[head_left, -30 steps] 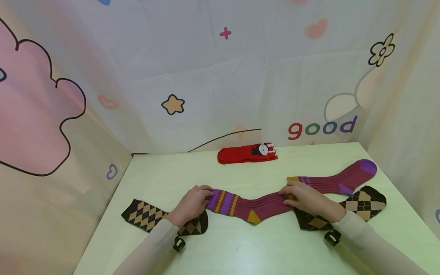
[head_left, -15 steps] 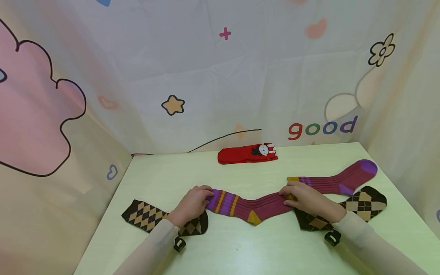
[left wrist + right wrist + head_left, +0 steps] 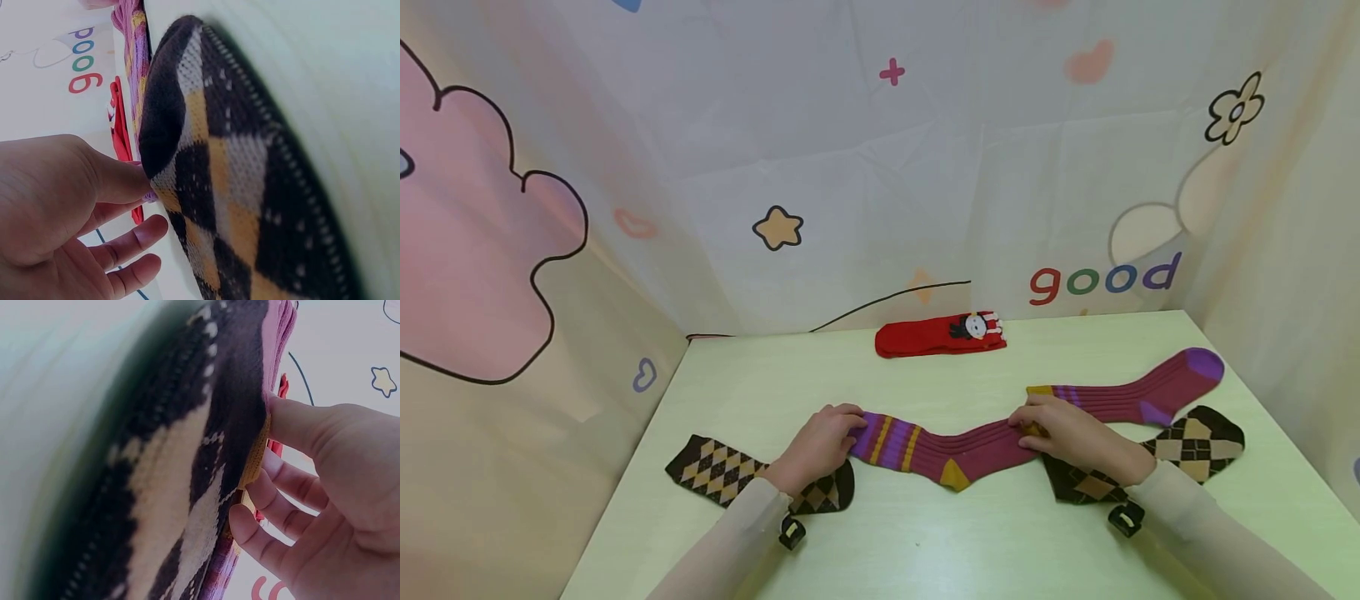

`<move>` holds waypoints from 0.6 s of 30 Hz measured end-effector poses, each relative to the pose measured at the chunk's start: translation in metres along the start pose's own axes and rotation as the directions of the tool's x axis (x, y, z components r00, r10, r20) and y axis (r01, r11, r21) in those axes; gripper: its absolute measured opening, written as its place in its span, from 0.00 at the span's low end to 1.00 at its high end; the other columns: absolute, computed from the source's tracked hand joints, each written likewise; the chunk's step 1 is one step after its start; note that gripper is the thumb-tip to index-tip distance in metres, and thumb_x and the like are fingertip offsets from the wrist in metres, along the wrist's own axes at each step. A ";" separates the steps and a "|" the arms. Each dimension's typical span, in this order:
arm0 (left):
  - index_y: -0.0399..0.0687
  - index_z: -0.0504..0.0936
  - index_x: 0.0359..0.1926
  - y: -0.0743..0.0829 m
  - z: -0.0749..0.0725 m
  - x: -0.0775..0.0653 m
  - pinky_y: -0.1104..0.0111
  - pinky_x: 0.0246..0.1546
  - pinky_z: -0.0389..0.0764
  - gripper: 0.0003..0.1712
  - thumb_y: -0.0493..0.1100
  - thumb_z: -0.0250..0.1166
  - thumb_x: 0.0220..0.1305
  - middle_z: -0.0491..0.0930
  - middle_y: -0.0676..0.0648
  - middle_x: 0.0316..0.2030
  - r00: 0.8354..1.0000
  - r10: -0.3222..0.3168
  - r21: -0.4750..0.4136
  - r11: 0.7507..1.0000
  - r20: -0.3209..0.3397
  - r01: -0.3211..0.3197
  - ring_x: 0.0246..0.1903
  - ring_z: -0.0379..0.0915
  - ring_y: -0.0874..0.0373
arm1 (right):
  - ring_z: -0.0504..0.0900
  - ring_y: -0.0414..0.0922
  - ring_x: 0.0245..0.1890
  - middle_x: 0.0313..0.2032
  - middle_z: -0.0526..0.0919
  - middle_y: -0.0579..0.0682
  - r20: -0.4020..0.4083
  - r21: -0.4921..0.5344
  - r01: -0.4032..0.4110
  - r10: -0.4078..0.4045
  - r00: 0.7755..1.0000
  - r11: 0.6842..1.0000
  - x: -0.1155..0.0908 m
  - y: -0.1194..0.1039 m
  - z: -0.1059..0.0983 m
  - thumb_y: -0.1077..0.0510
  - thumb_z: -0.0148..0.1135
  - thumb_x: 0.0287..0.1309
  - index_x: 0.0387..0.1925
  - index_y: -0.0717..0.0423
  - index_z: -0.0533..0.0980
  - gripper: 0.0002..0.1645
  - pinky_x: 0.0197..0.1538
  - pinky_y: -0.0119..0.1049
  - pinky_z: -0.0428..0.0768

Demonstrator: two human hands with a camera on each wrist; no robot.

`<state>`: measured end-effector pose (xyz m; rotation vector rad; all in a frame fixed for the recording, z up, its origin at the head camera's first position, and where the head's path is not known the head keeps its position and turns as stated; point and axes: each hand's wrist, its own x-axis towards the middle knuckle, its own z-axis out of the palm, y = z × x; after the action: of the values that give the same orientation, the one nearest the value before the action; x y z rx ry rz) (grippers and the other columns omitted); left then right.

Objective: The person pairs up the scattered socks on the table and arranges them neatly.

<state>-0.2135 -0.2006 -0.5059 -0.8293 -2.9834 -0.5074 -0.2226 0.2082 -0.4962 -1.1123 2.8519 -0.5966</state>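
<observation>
Backdrop [image 3: 880, 175] reading "good" [image 3: 1107, 281], striped sock [image 3: 934, 452], left hand [image 3: 818, 446] pinching one end, right hand [image 3: 1078, 435] the other

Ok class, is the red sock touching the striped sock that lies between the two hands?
Apart. The head view shows a strip of bare tabletop between the red sock and the striped sock.
</observation>
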 end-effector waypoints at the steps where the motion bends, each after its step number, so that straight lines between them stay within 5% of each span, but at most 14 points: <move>1: 0.38 0.87 0.54 0.000 0.000 0.000 0.53 0.58 0.80 0.16 0.32 0.68 0.66 0.80 0.42 0.59 1.000 -0.002 0.002 1.000 0.002 0.002 0.54 0.78 0.44 | 0.76 0.39 0.36 0.39 0.80 0.45 0.000 0.000 0.000 0.000 1.000 1.000 0.000 0.000 0.000 0.60 0.72 0.62 0.49 0.58 0.84 0.14 0.40 0.35 0.79; 18: 0.40 0.88 0.50 0.006 -0.011 0.004 0.51 0.58 0.79 0.14 0.42 0.71 0.67 0.85 0.42 0.52 0.998 0.055 0.067 0.996 0.024 -0.056 0.50 0.82 0.47 | 0.76 0.39 0.36 0.40 0.80 0.46 0.037 0.016 0.011 -0.011 0.999 1.000 0.001 0.001 -0.004 0.59 0.70 0.64 0.51 0.60 0.85 0.15 0.39 0.33 0.79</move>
<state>-0.2149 -0.1976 -0.4933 -0.9150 -2.9696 -0.3960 -0.2242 0.2099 -0.4926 -1.1252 2.8070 -0.5913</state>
